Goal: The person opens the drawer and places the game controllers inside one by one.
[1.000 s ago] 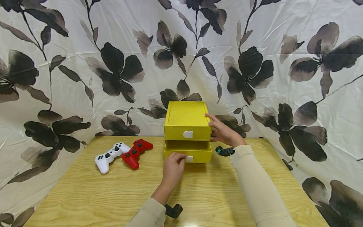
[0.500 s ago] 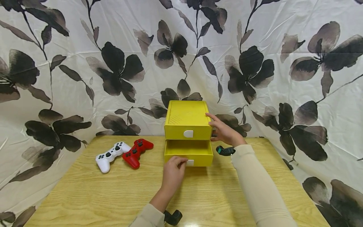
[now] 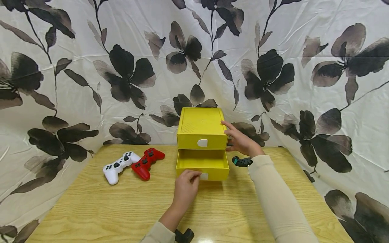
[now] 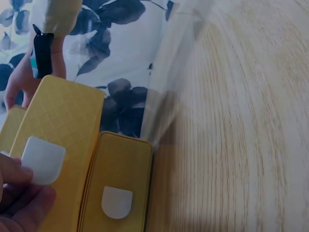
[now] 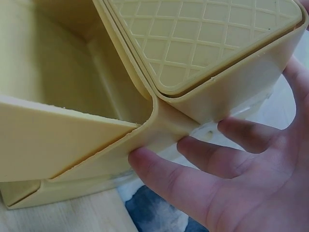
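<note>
A yellow drawer unit [image 3: 202, 121] stands at the table's back. Its upper drawer [image 3: 186, 141] is closed, while the drawer below it [image 3: 189, 163] is pulled out; the part of its inside that shows holds nothing. My left hand [image 3: 186, 189] pinches that drawer's white pull tab [image 4: 44, 159] between thumb and fingers. Another closed drawer front [image 4: 120, 164] with a white tab appears beside it in the left wrist view. My right hand [image 3: 241, 141] rests on the unit's right side, fingers [image 5: 169, 179] spread and fingertips against the wall.
A white game controller [image 3: 117, 167] and a red game controller [image 3: 146, 164] lie left of the unit, touching or nearly so. The wooden table [image 3: 115, 209] meets a floral cloth [image 3: 127, 30] behind. Black wrist devices show at my right wrist [image 3: 242, 161] and left wrist [image 3: 184, 236].
The pulled-out drawer has slid further toward me, its tab still pinched by my left hand. My right hand has stayed on the unit's side.
</note>
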Motion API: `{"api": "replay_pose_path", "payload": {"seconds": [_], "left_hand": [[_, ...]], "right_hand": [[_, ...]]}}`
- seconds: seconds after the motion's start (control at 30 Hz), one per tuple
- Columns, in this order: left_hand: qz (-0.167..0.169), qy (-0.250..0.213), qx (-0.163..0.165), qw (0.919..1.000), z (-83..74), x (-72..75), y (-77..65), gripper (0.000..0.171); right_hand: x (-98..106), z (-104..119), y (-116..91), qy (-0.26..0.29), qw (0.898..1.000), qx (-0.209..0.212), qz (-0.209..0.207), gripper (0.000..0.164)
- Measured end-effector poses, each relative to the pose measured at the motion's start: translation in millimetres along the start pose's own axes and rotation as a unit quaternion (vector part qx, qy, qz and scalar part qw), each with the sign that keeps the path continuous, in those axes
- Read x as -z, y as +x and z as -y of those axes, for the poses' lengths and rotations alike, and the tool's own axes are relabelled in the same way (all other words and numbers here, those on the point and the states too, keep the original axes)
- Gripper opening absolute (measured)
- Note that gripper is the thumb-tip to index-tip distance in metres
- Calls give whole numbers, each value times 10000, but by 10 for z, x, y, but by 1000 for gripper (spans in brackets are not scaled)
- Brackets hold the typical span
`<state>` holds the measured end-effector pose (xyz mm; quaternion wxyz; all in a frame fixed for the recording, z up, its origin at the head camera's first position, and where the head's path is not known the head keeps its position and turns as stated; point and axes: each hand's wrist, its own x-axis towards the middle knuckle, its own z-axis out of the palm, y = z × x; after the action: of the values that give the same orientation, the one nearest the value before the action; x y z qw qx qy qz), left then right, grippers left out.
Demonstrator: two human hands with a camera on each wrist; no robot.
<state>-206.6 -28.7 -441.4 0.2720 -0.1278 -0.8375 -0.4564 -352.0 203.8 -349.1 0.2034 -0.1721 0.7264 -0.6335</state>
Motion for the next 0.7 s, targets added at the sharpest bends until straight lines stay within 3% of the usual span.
{"api": "replay_pose_path", "payload": {"seconds": [0.37,0.7], "left_hand": [[21,-3,-115,9999,78,97,-14,5],[-322,387,-134,9986,181,281,53,4]], "right_hand": [[-6,-9,-5,-35,10000,14,-78,58],[-11,-5,-24,42,10000,12,-54,59]]}}
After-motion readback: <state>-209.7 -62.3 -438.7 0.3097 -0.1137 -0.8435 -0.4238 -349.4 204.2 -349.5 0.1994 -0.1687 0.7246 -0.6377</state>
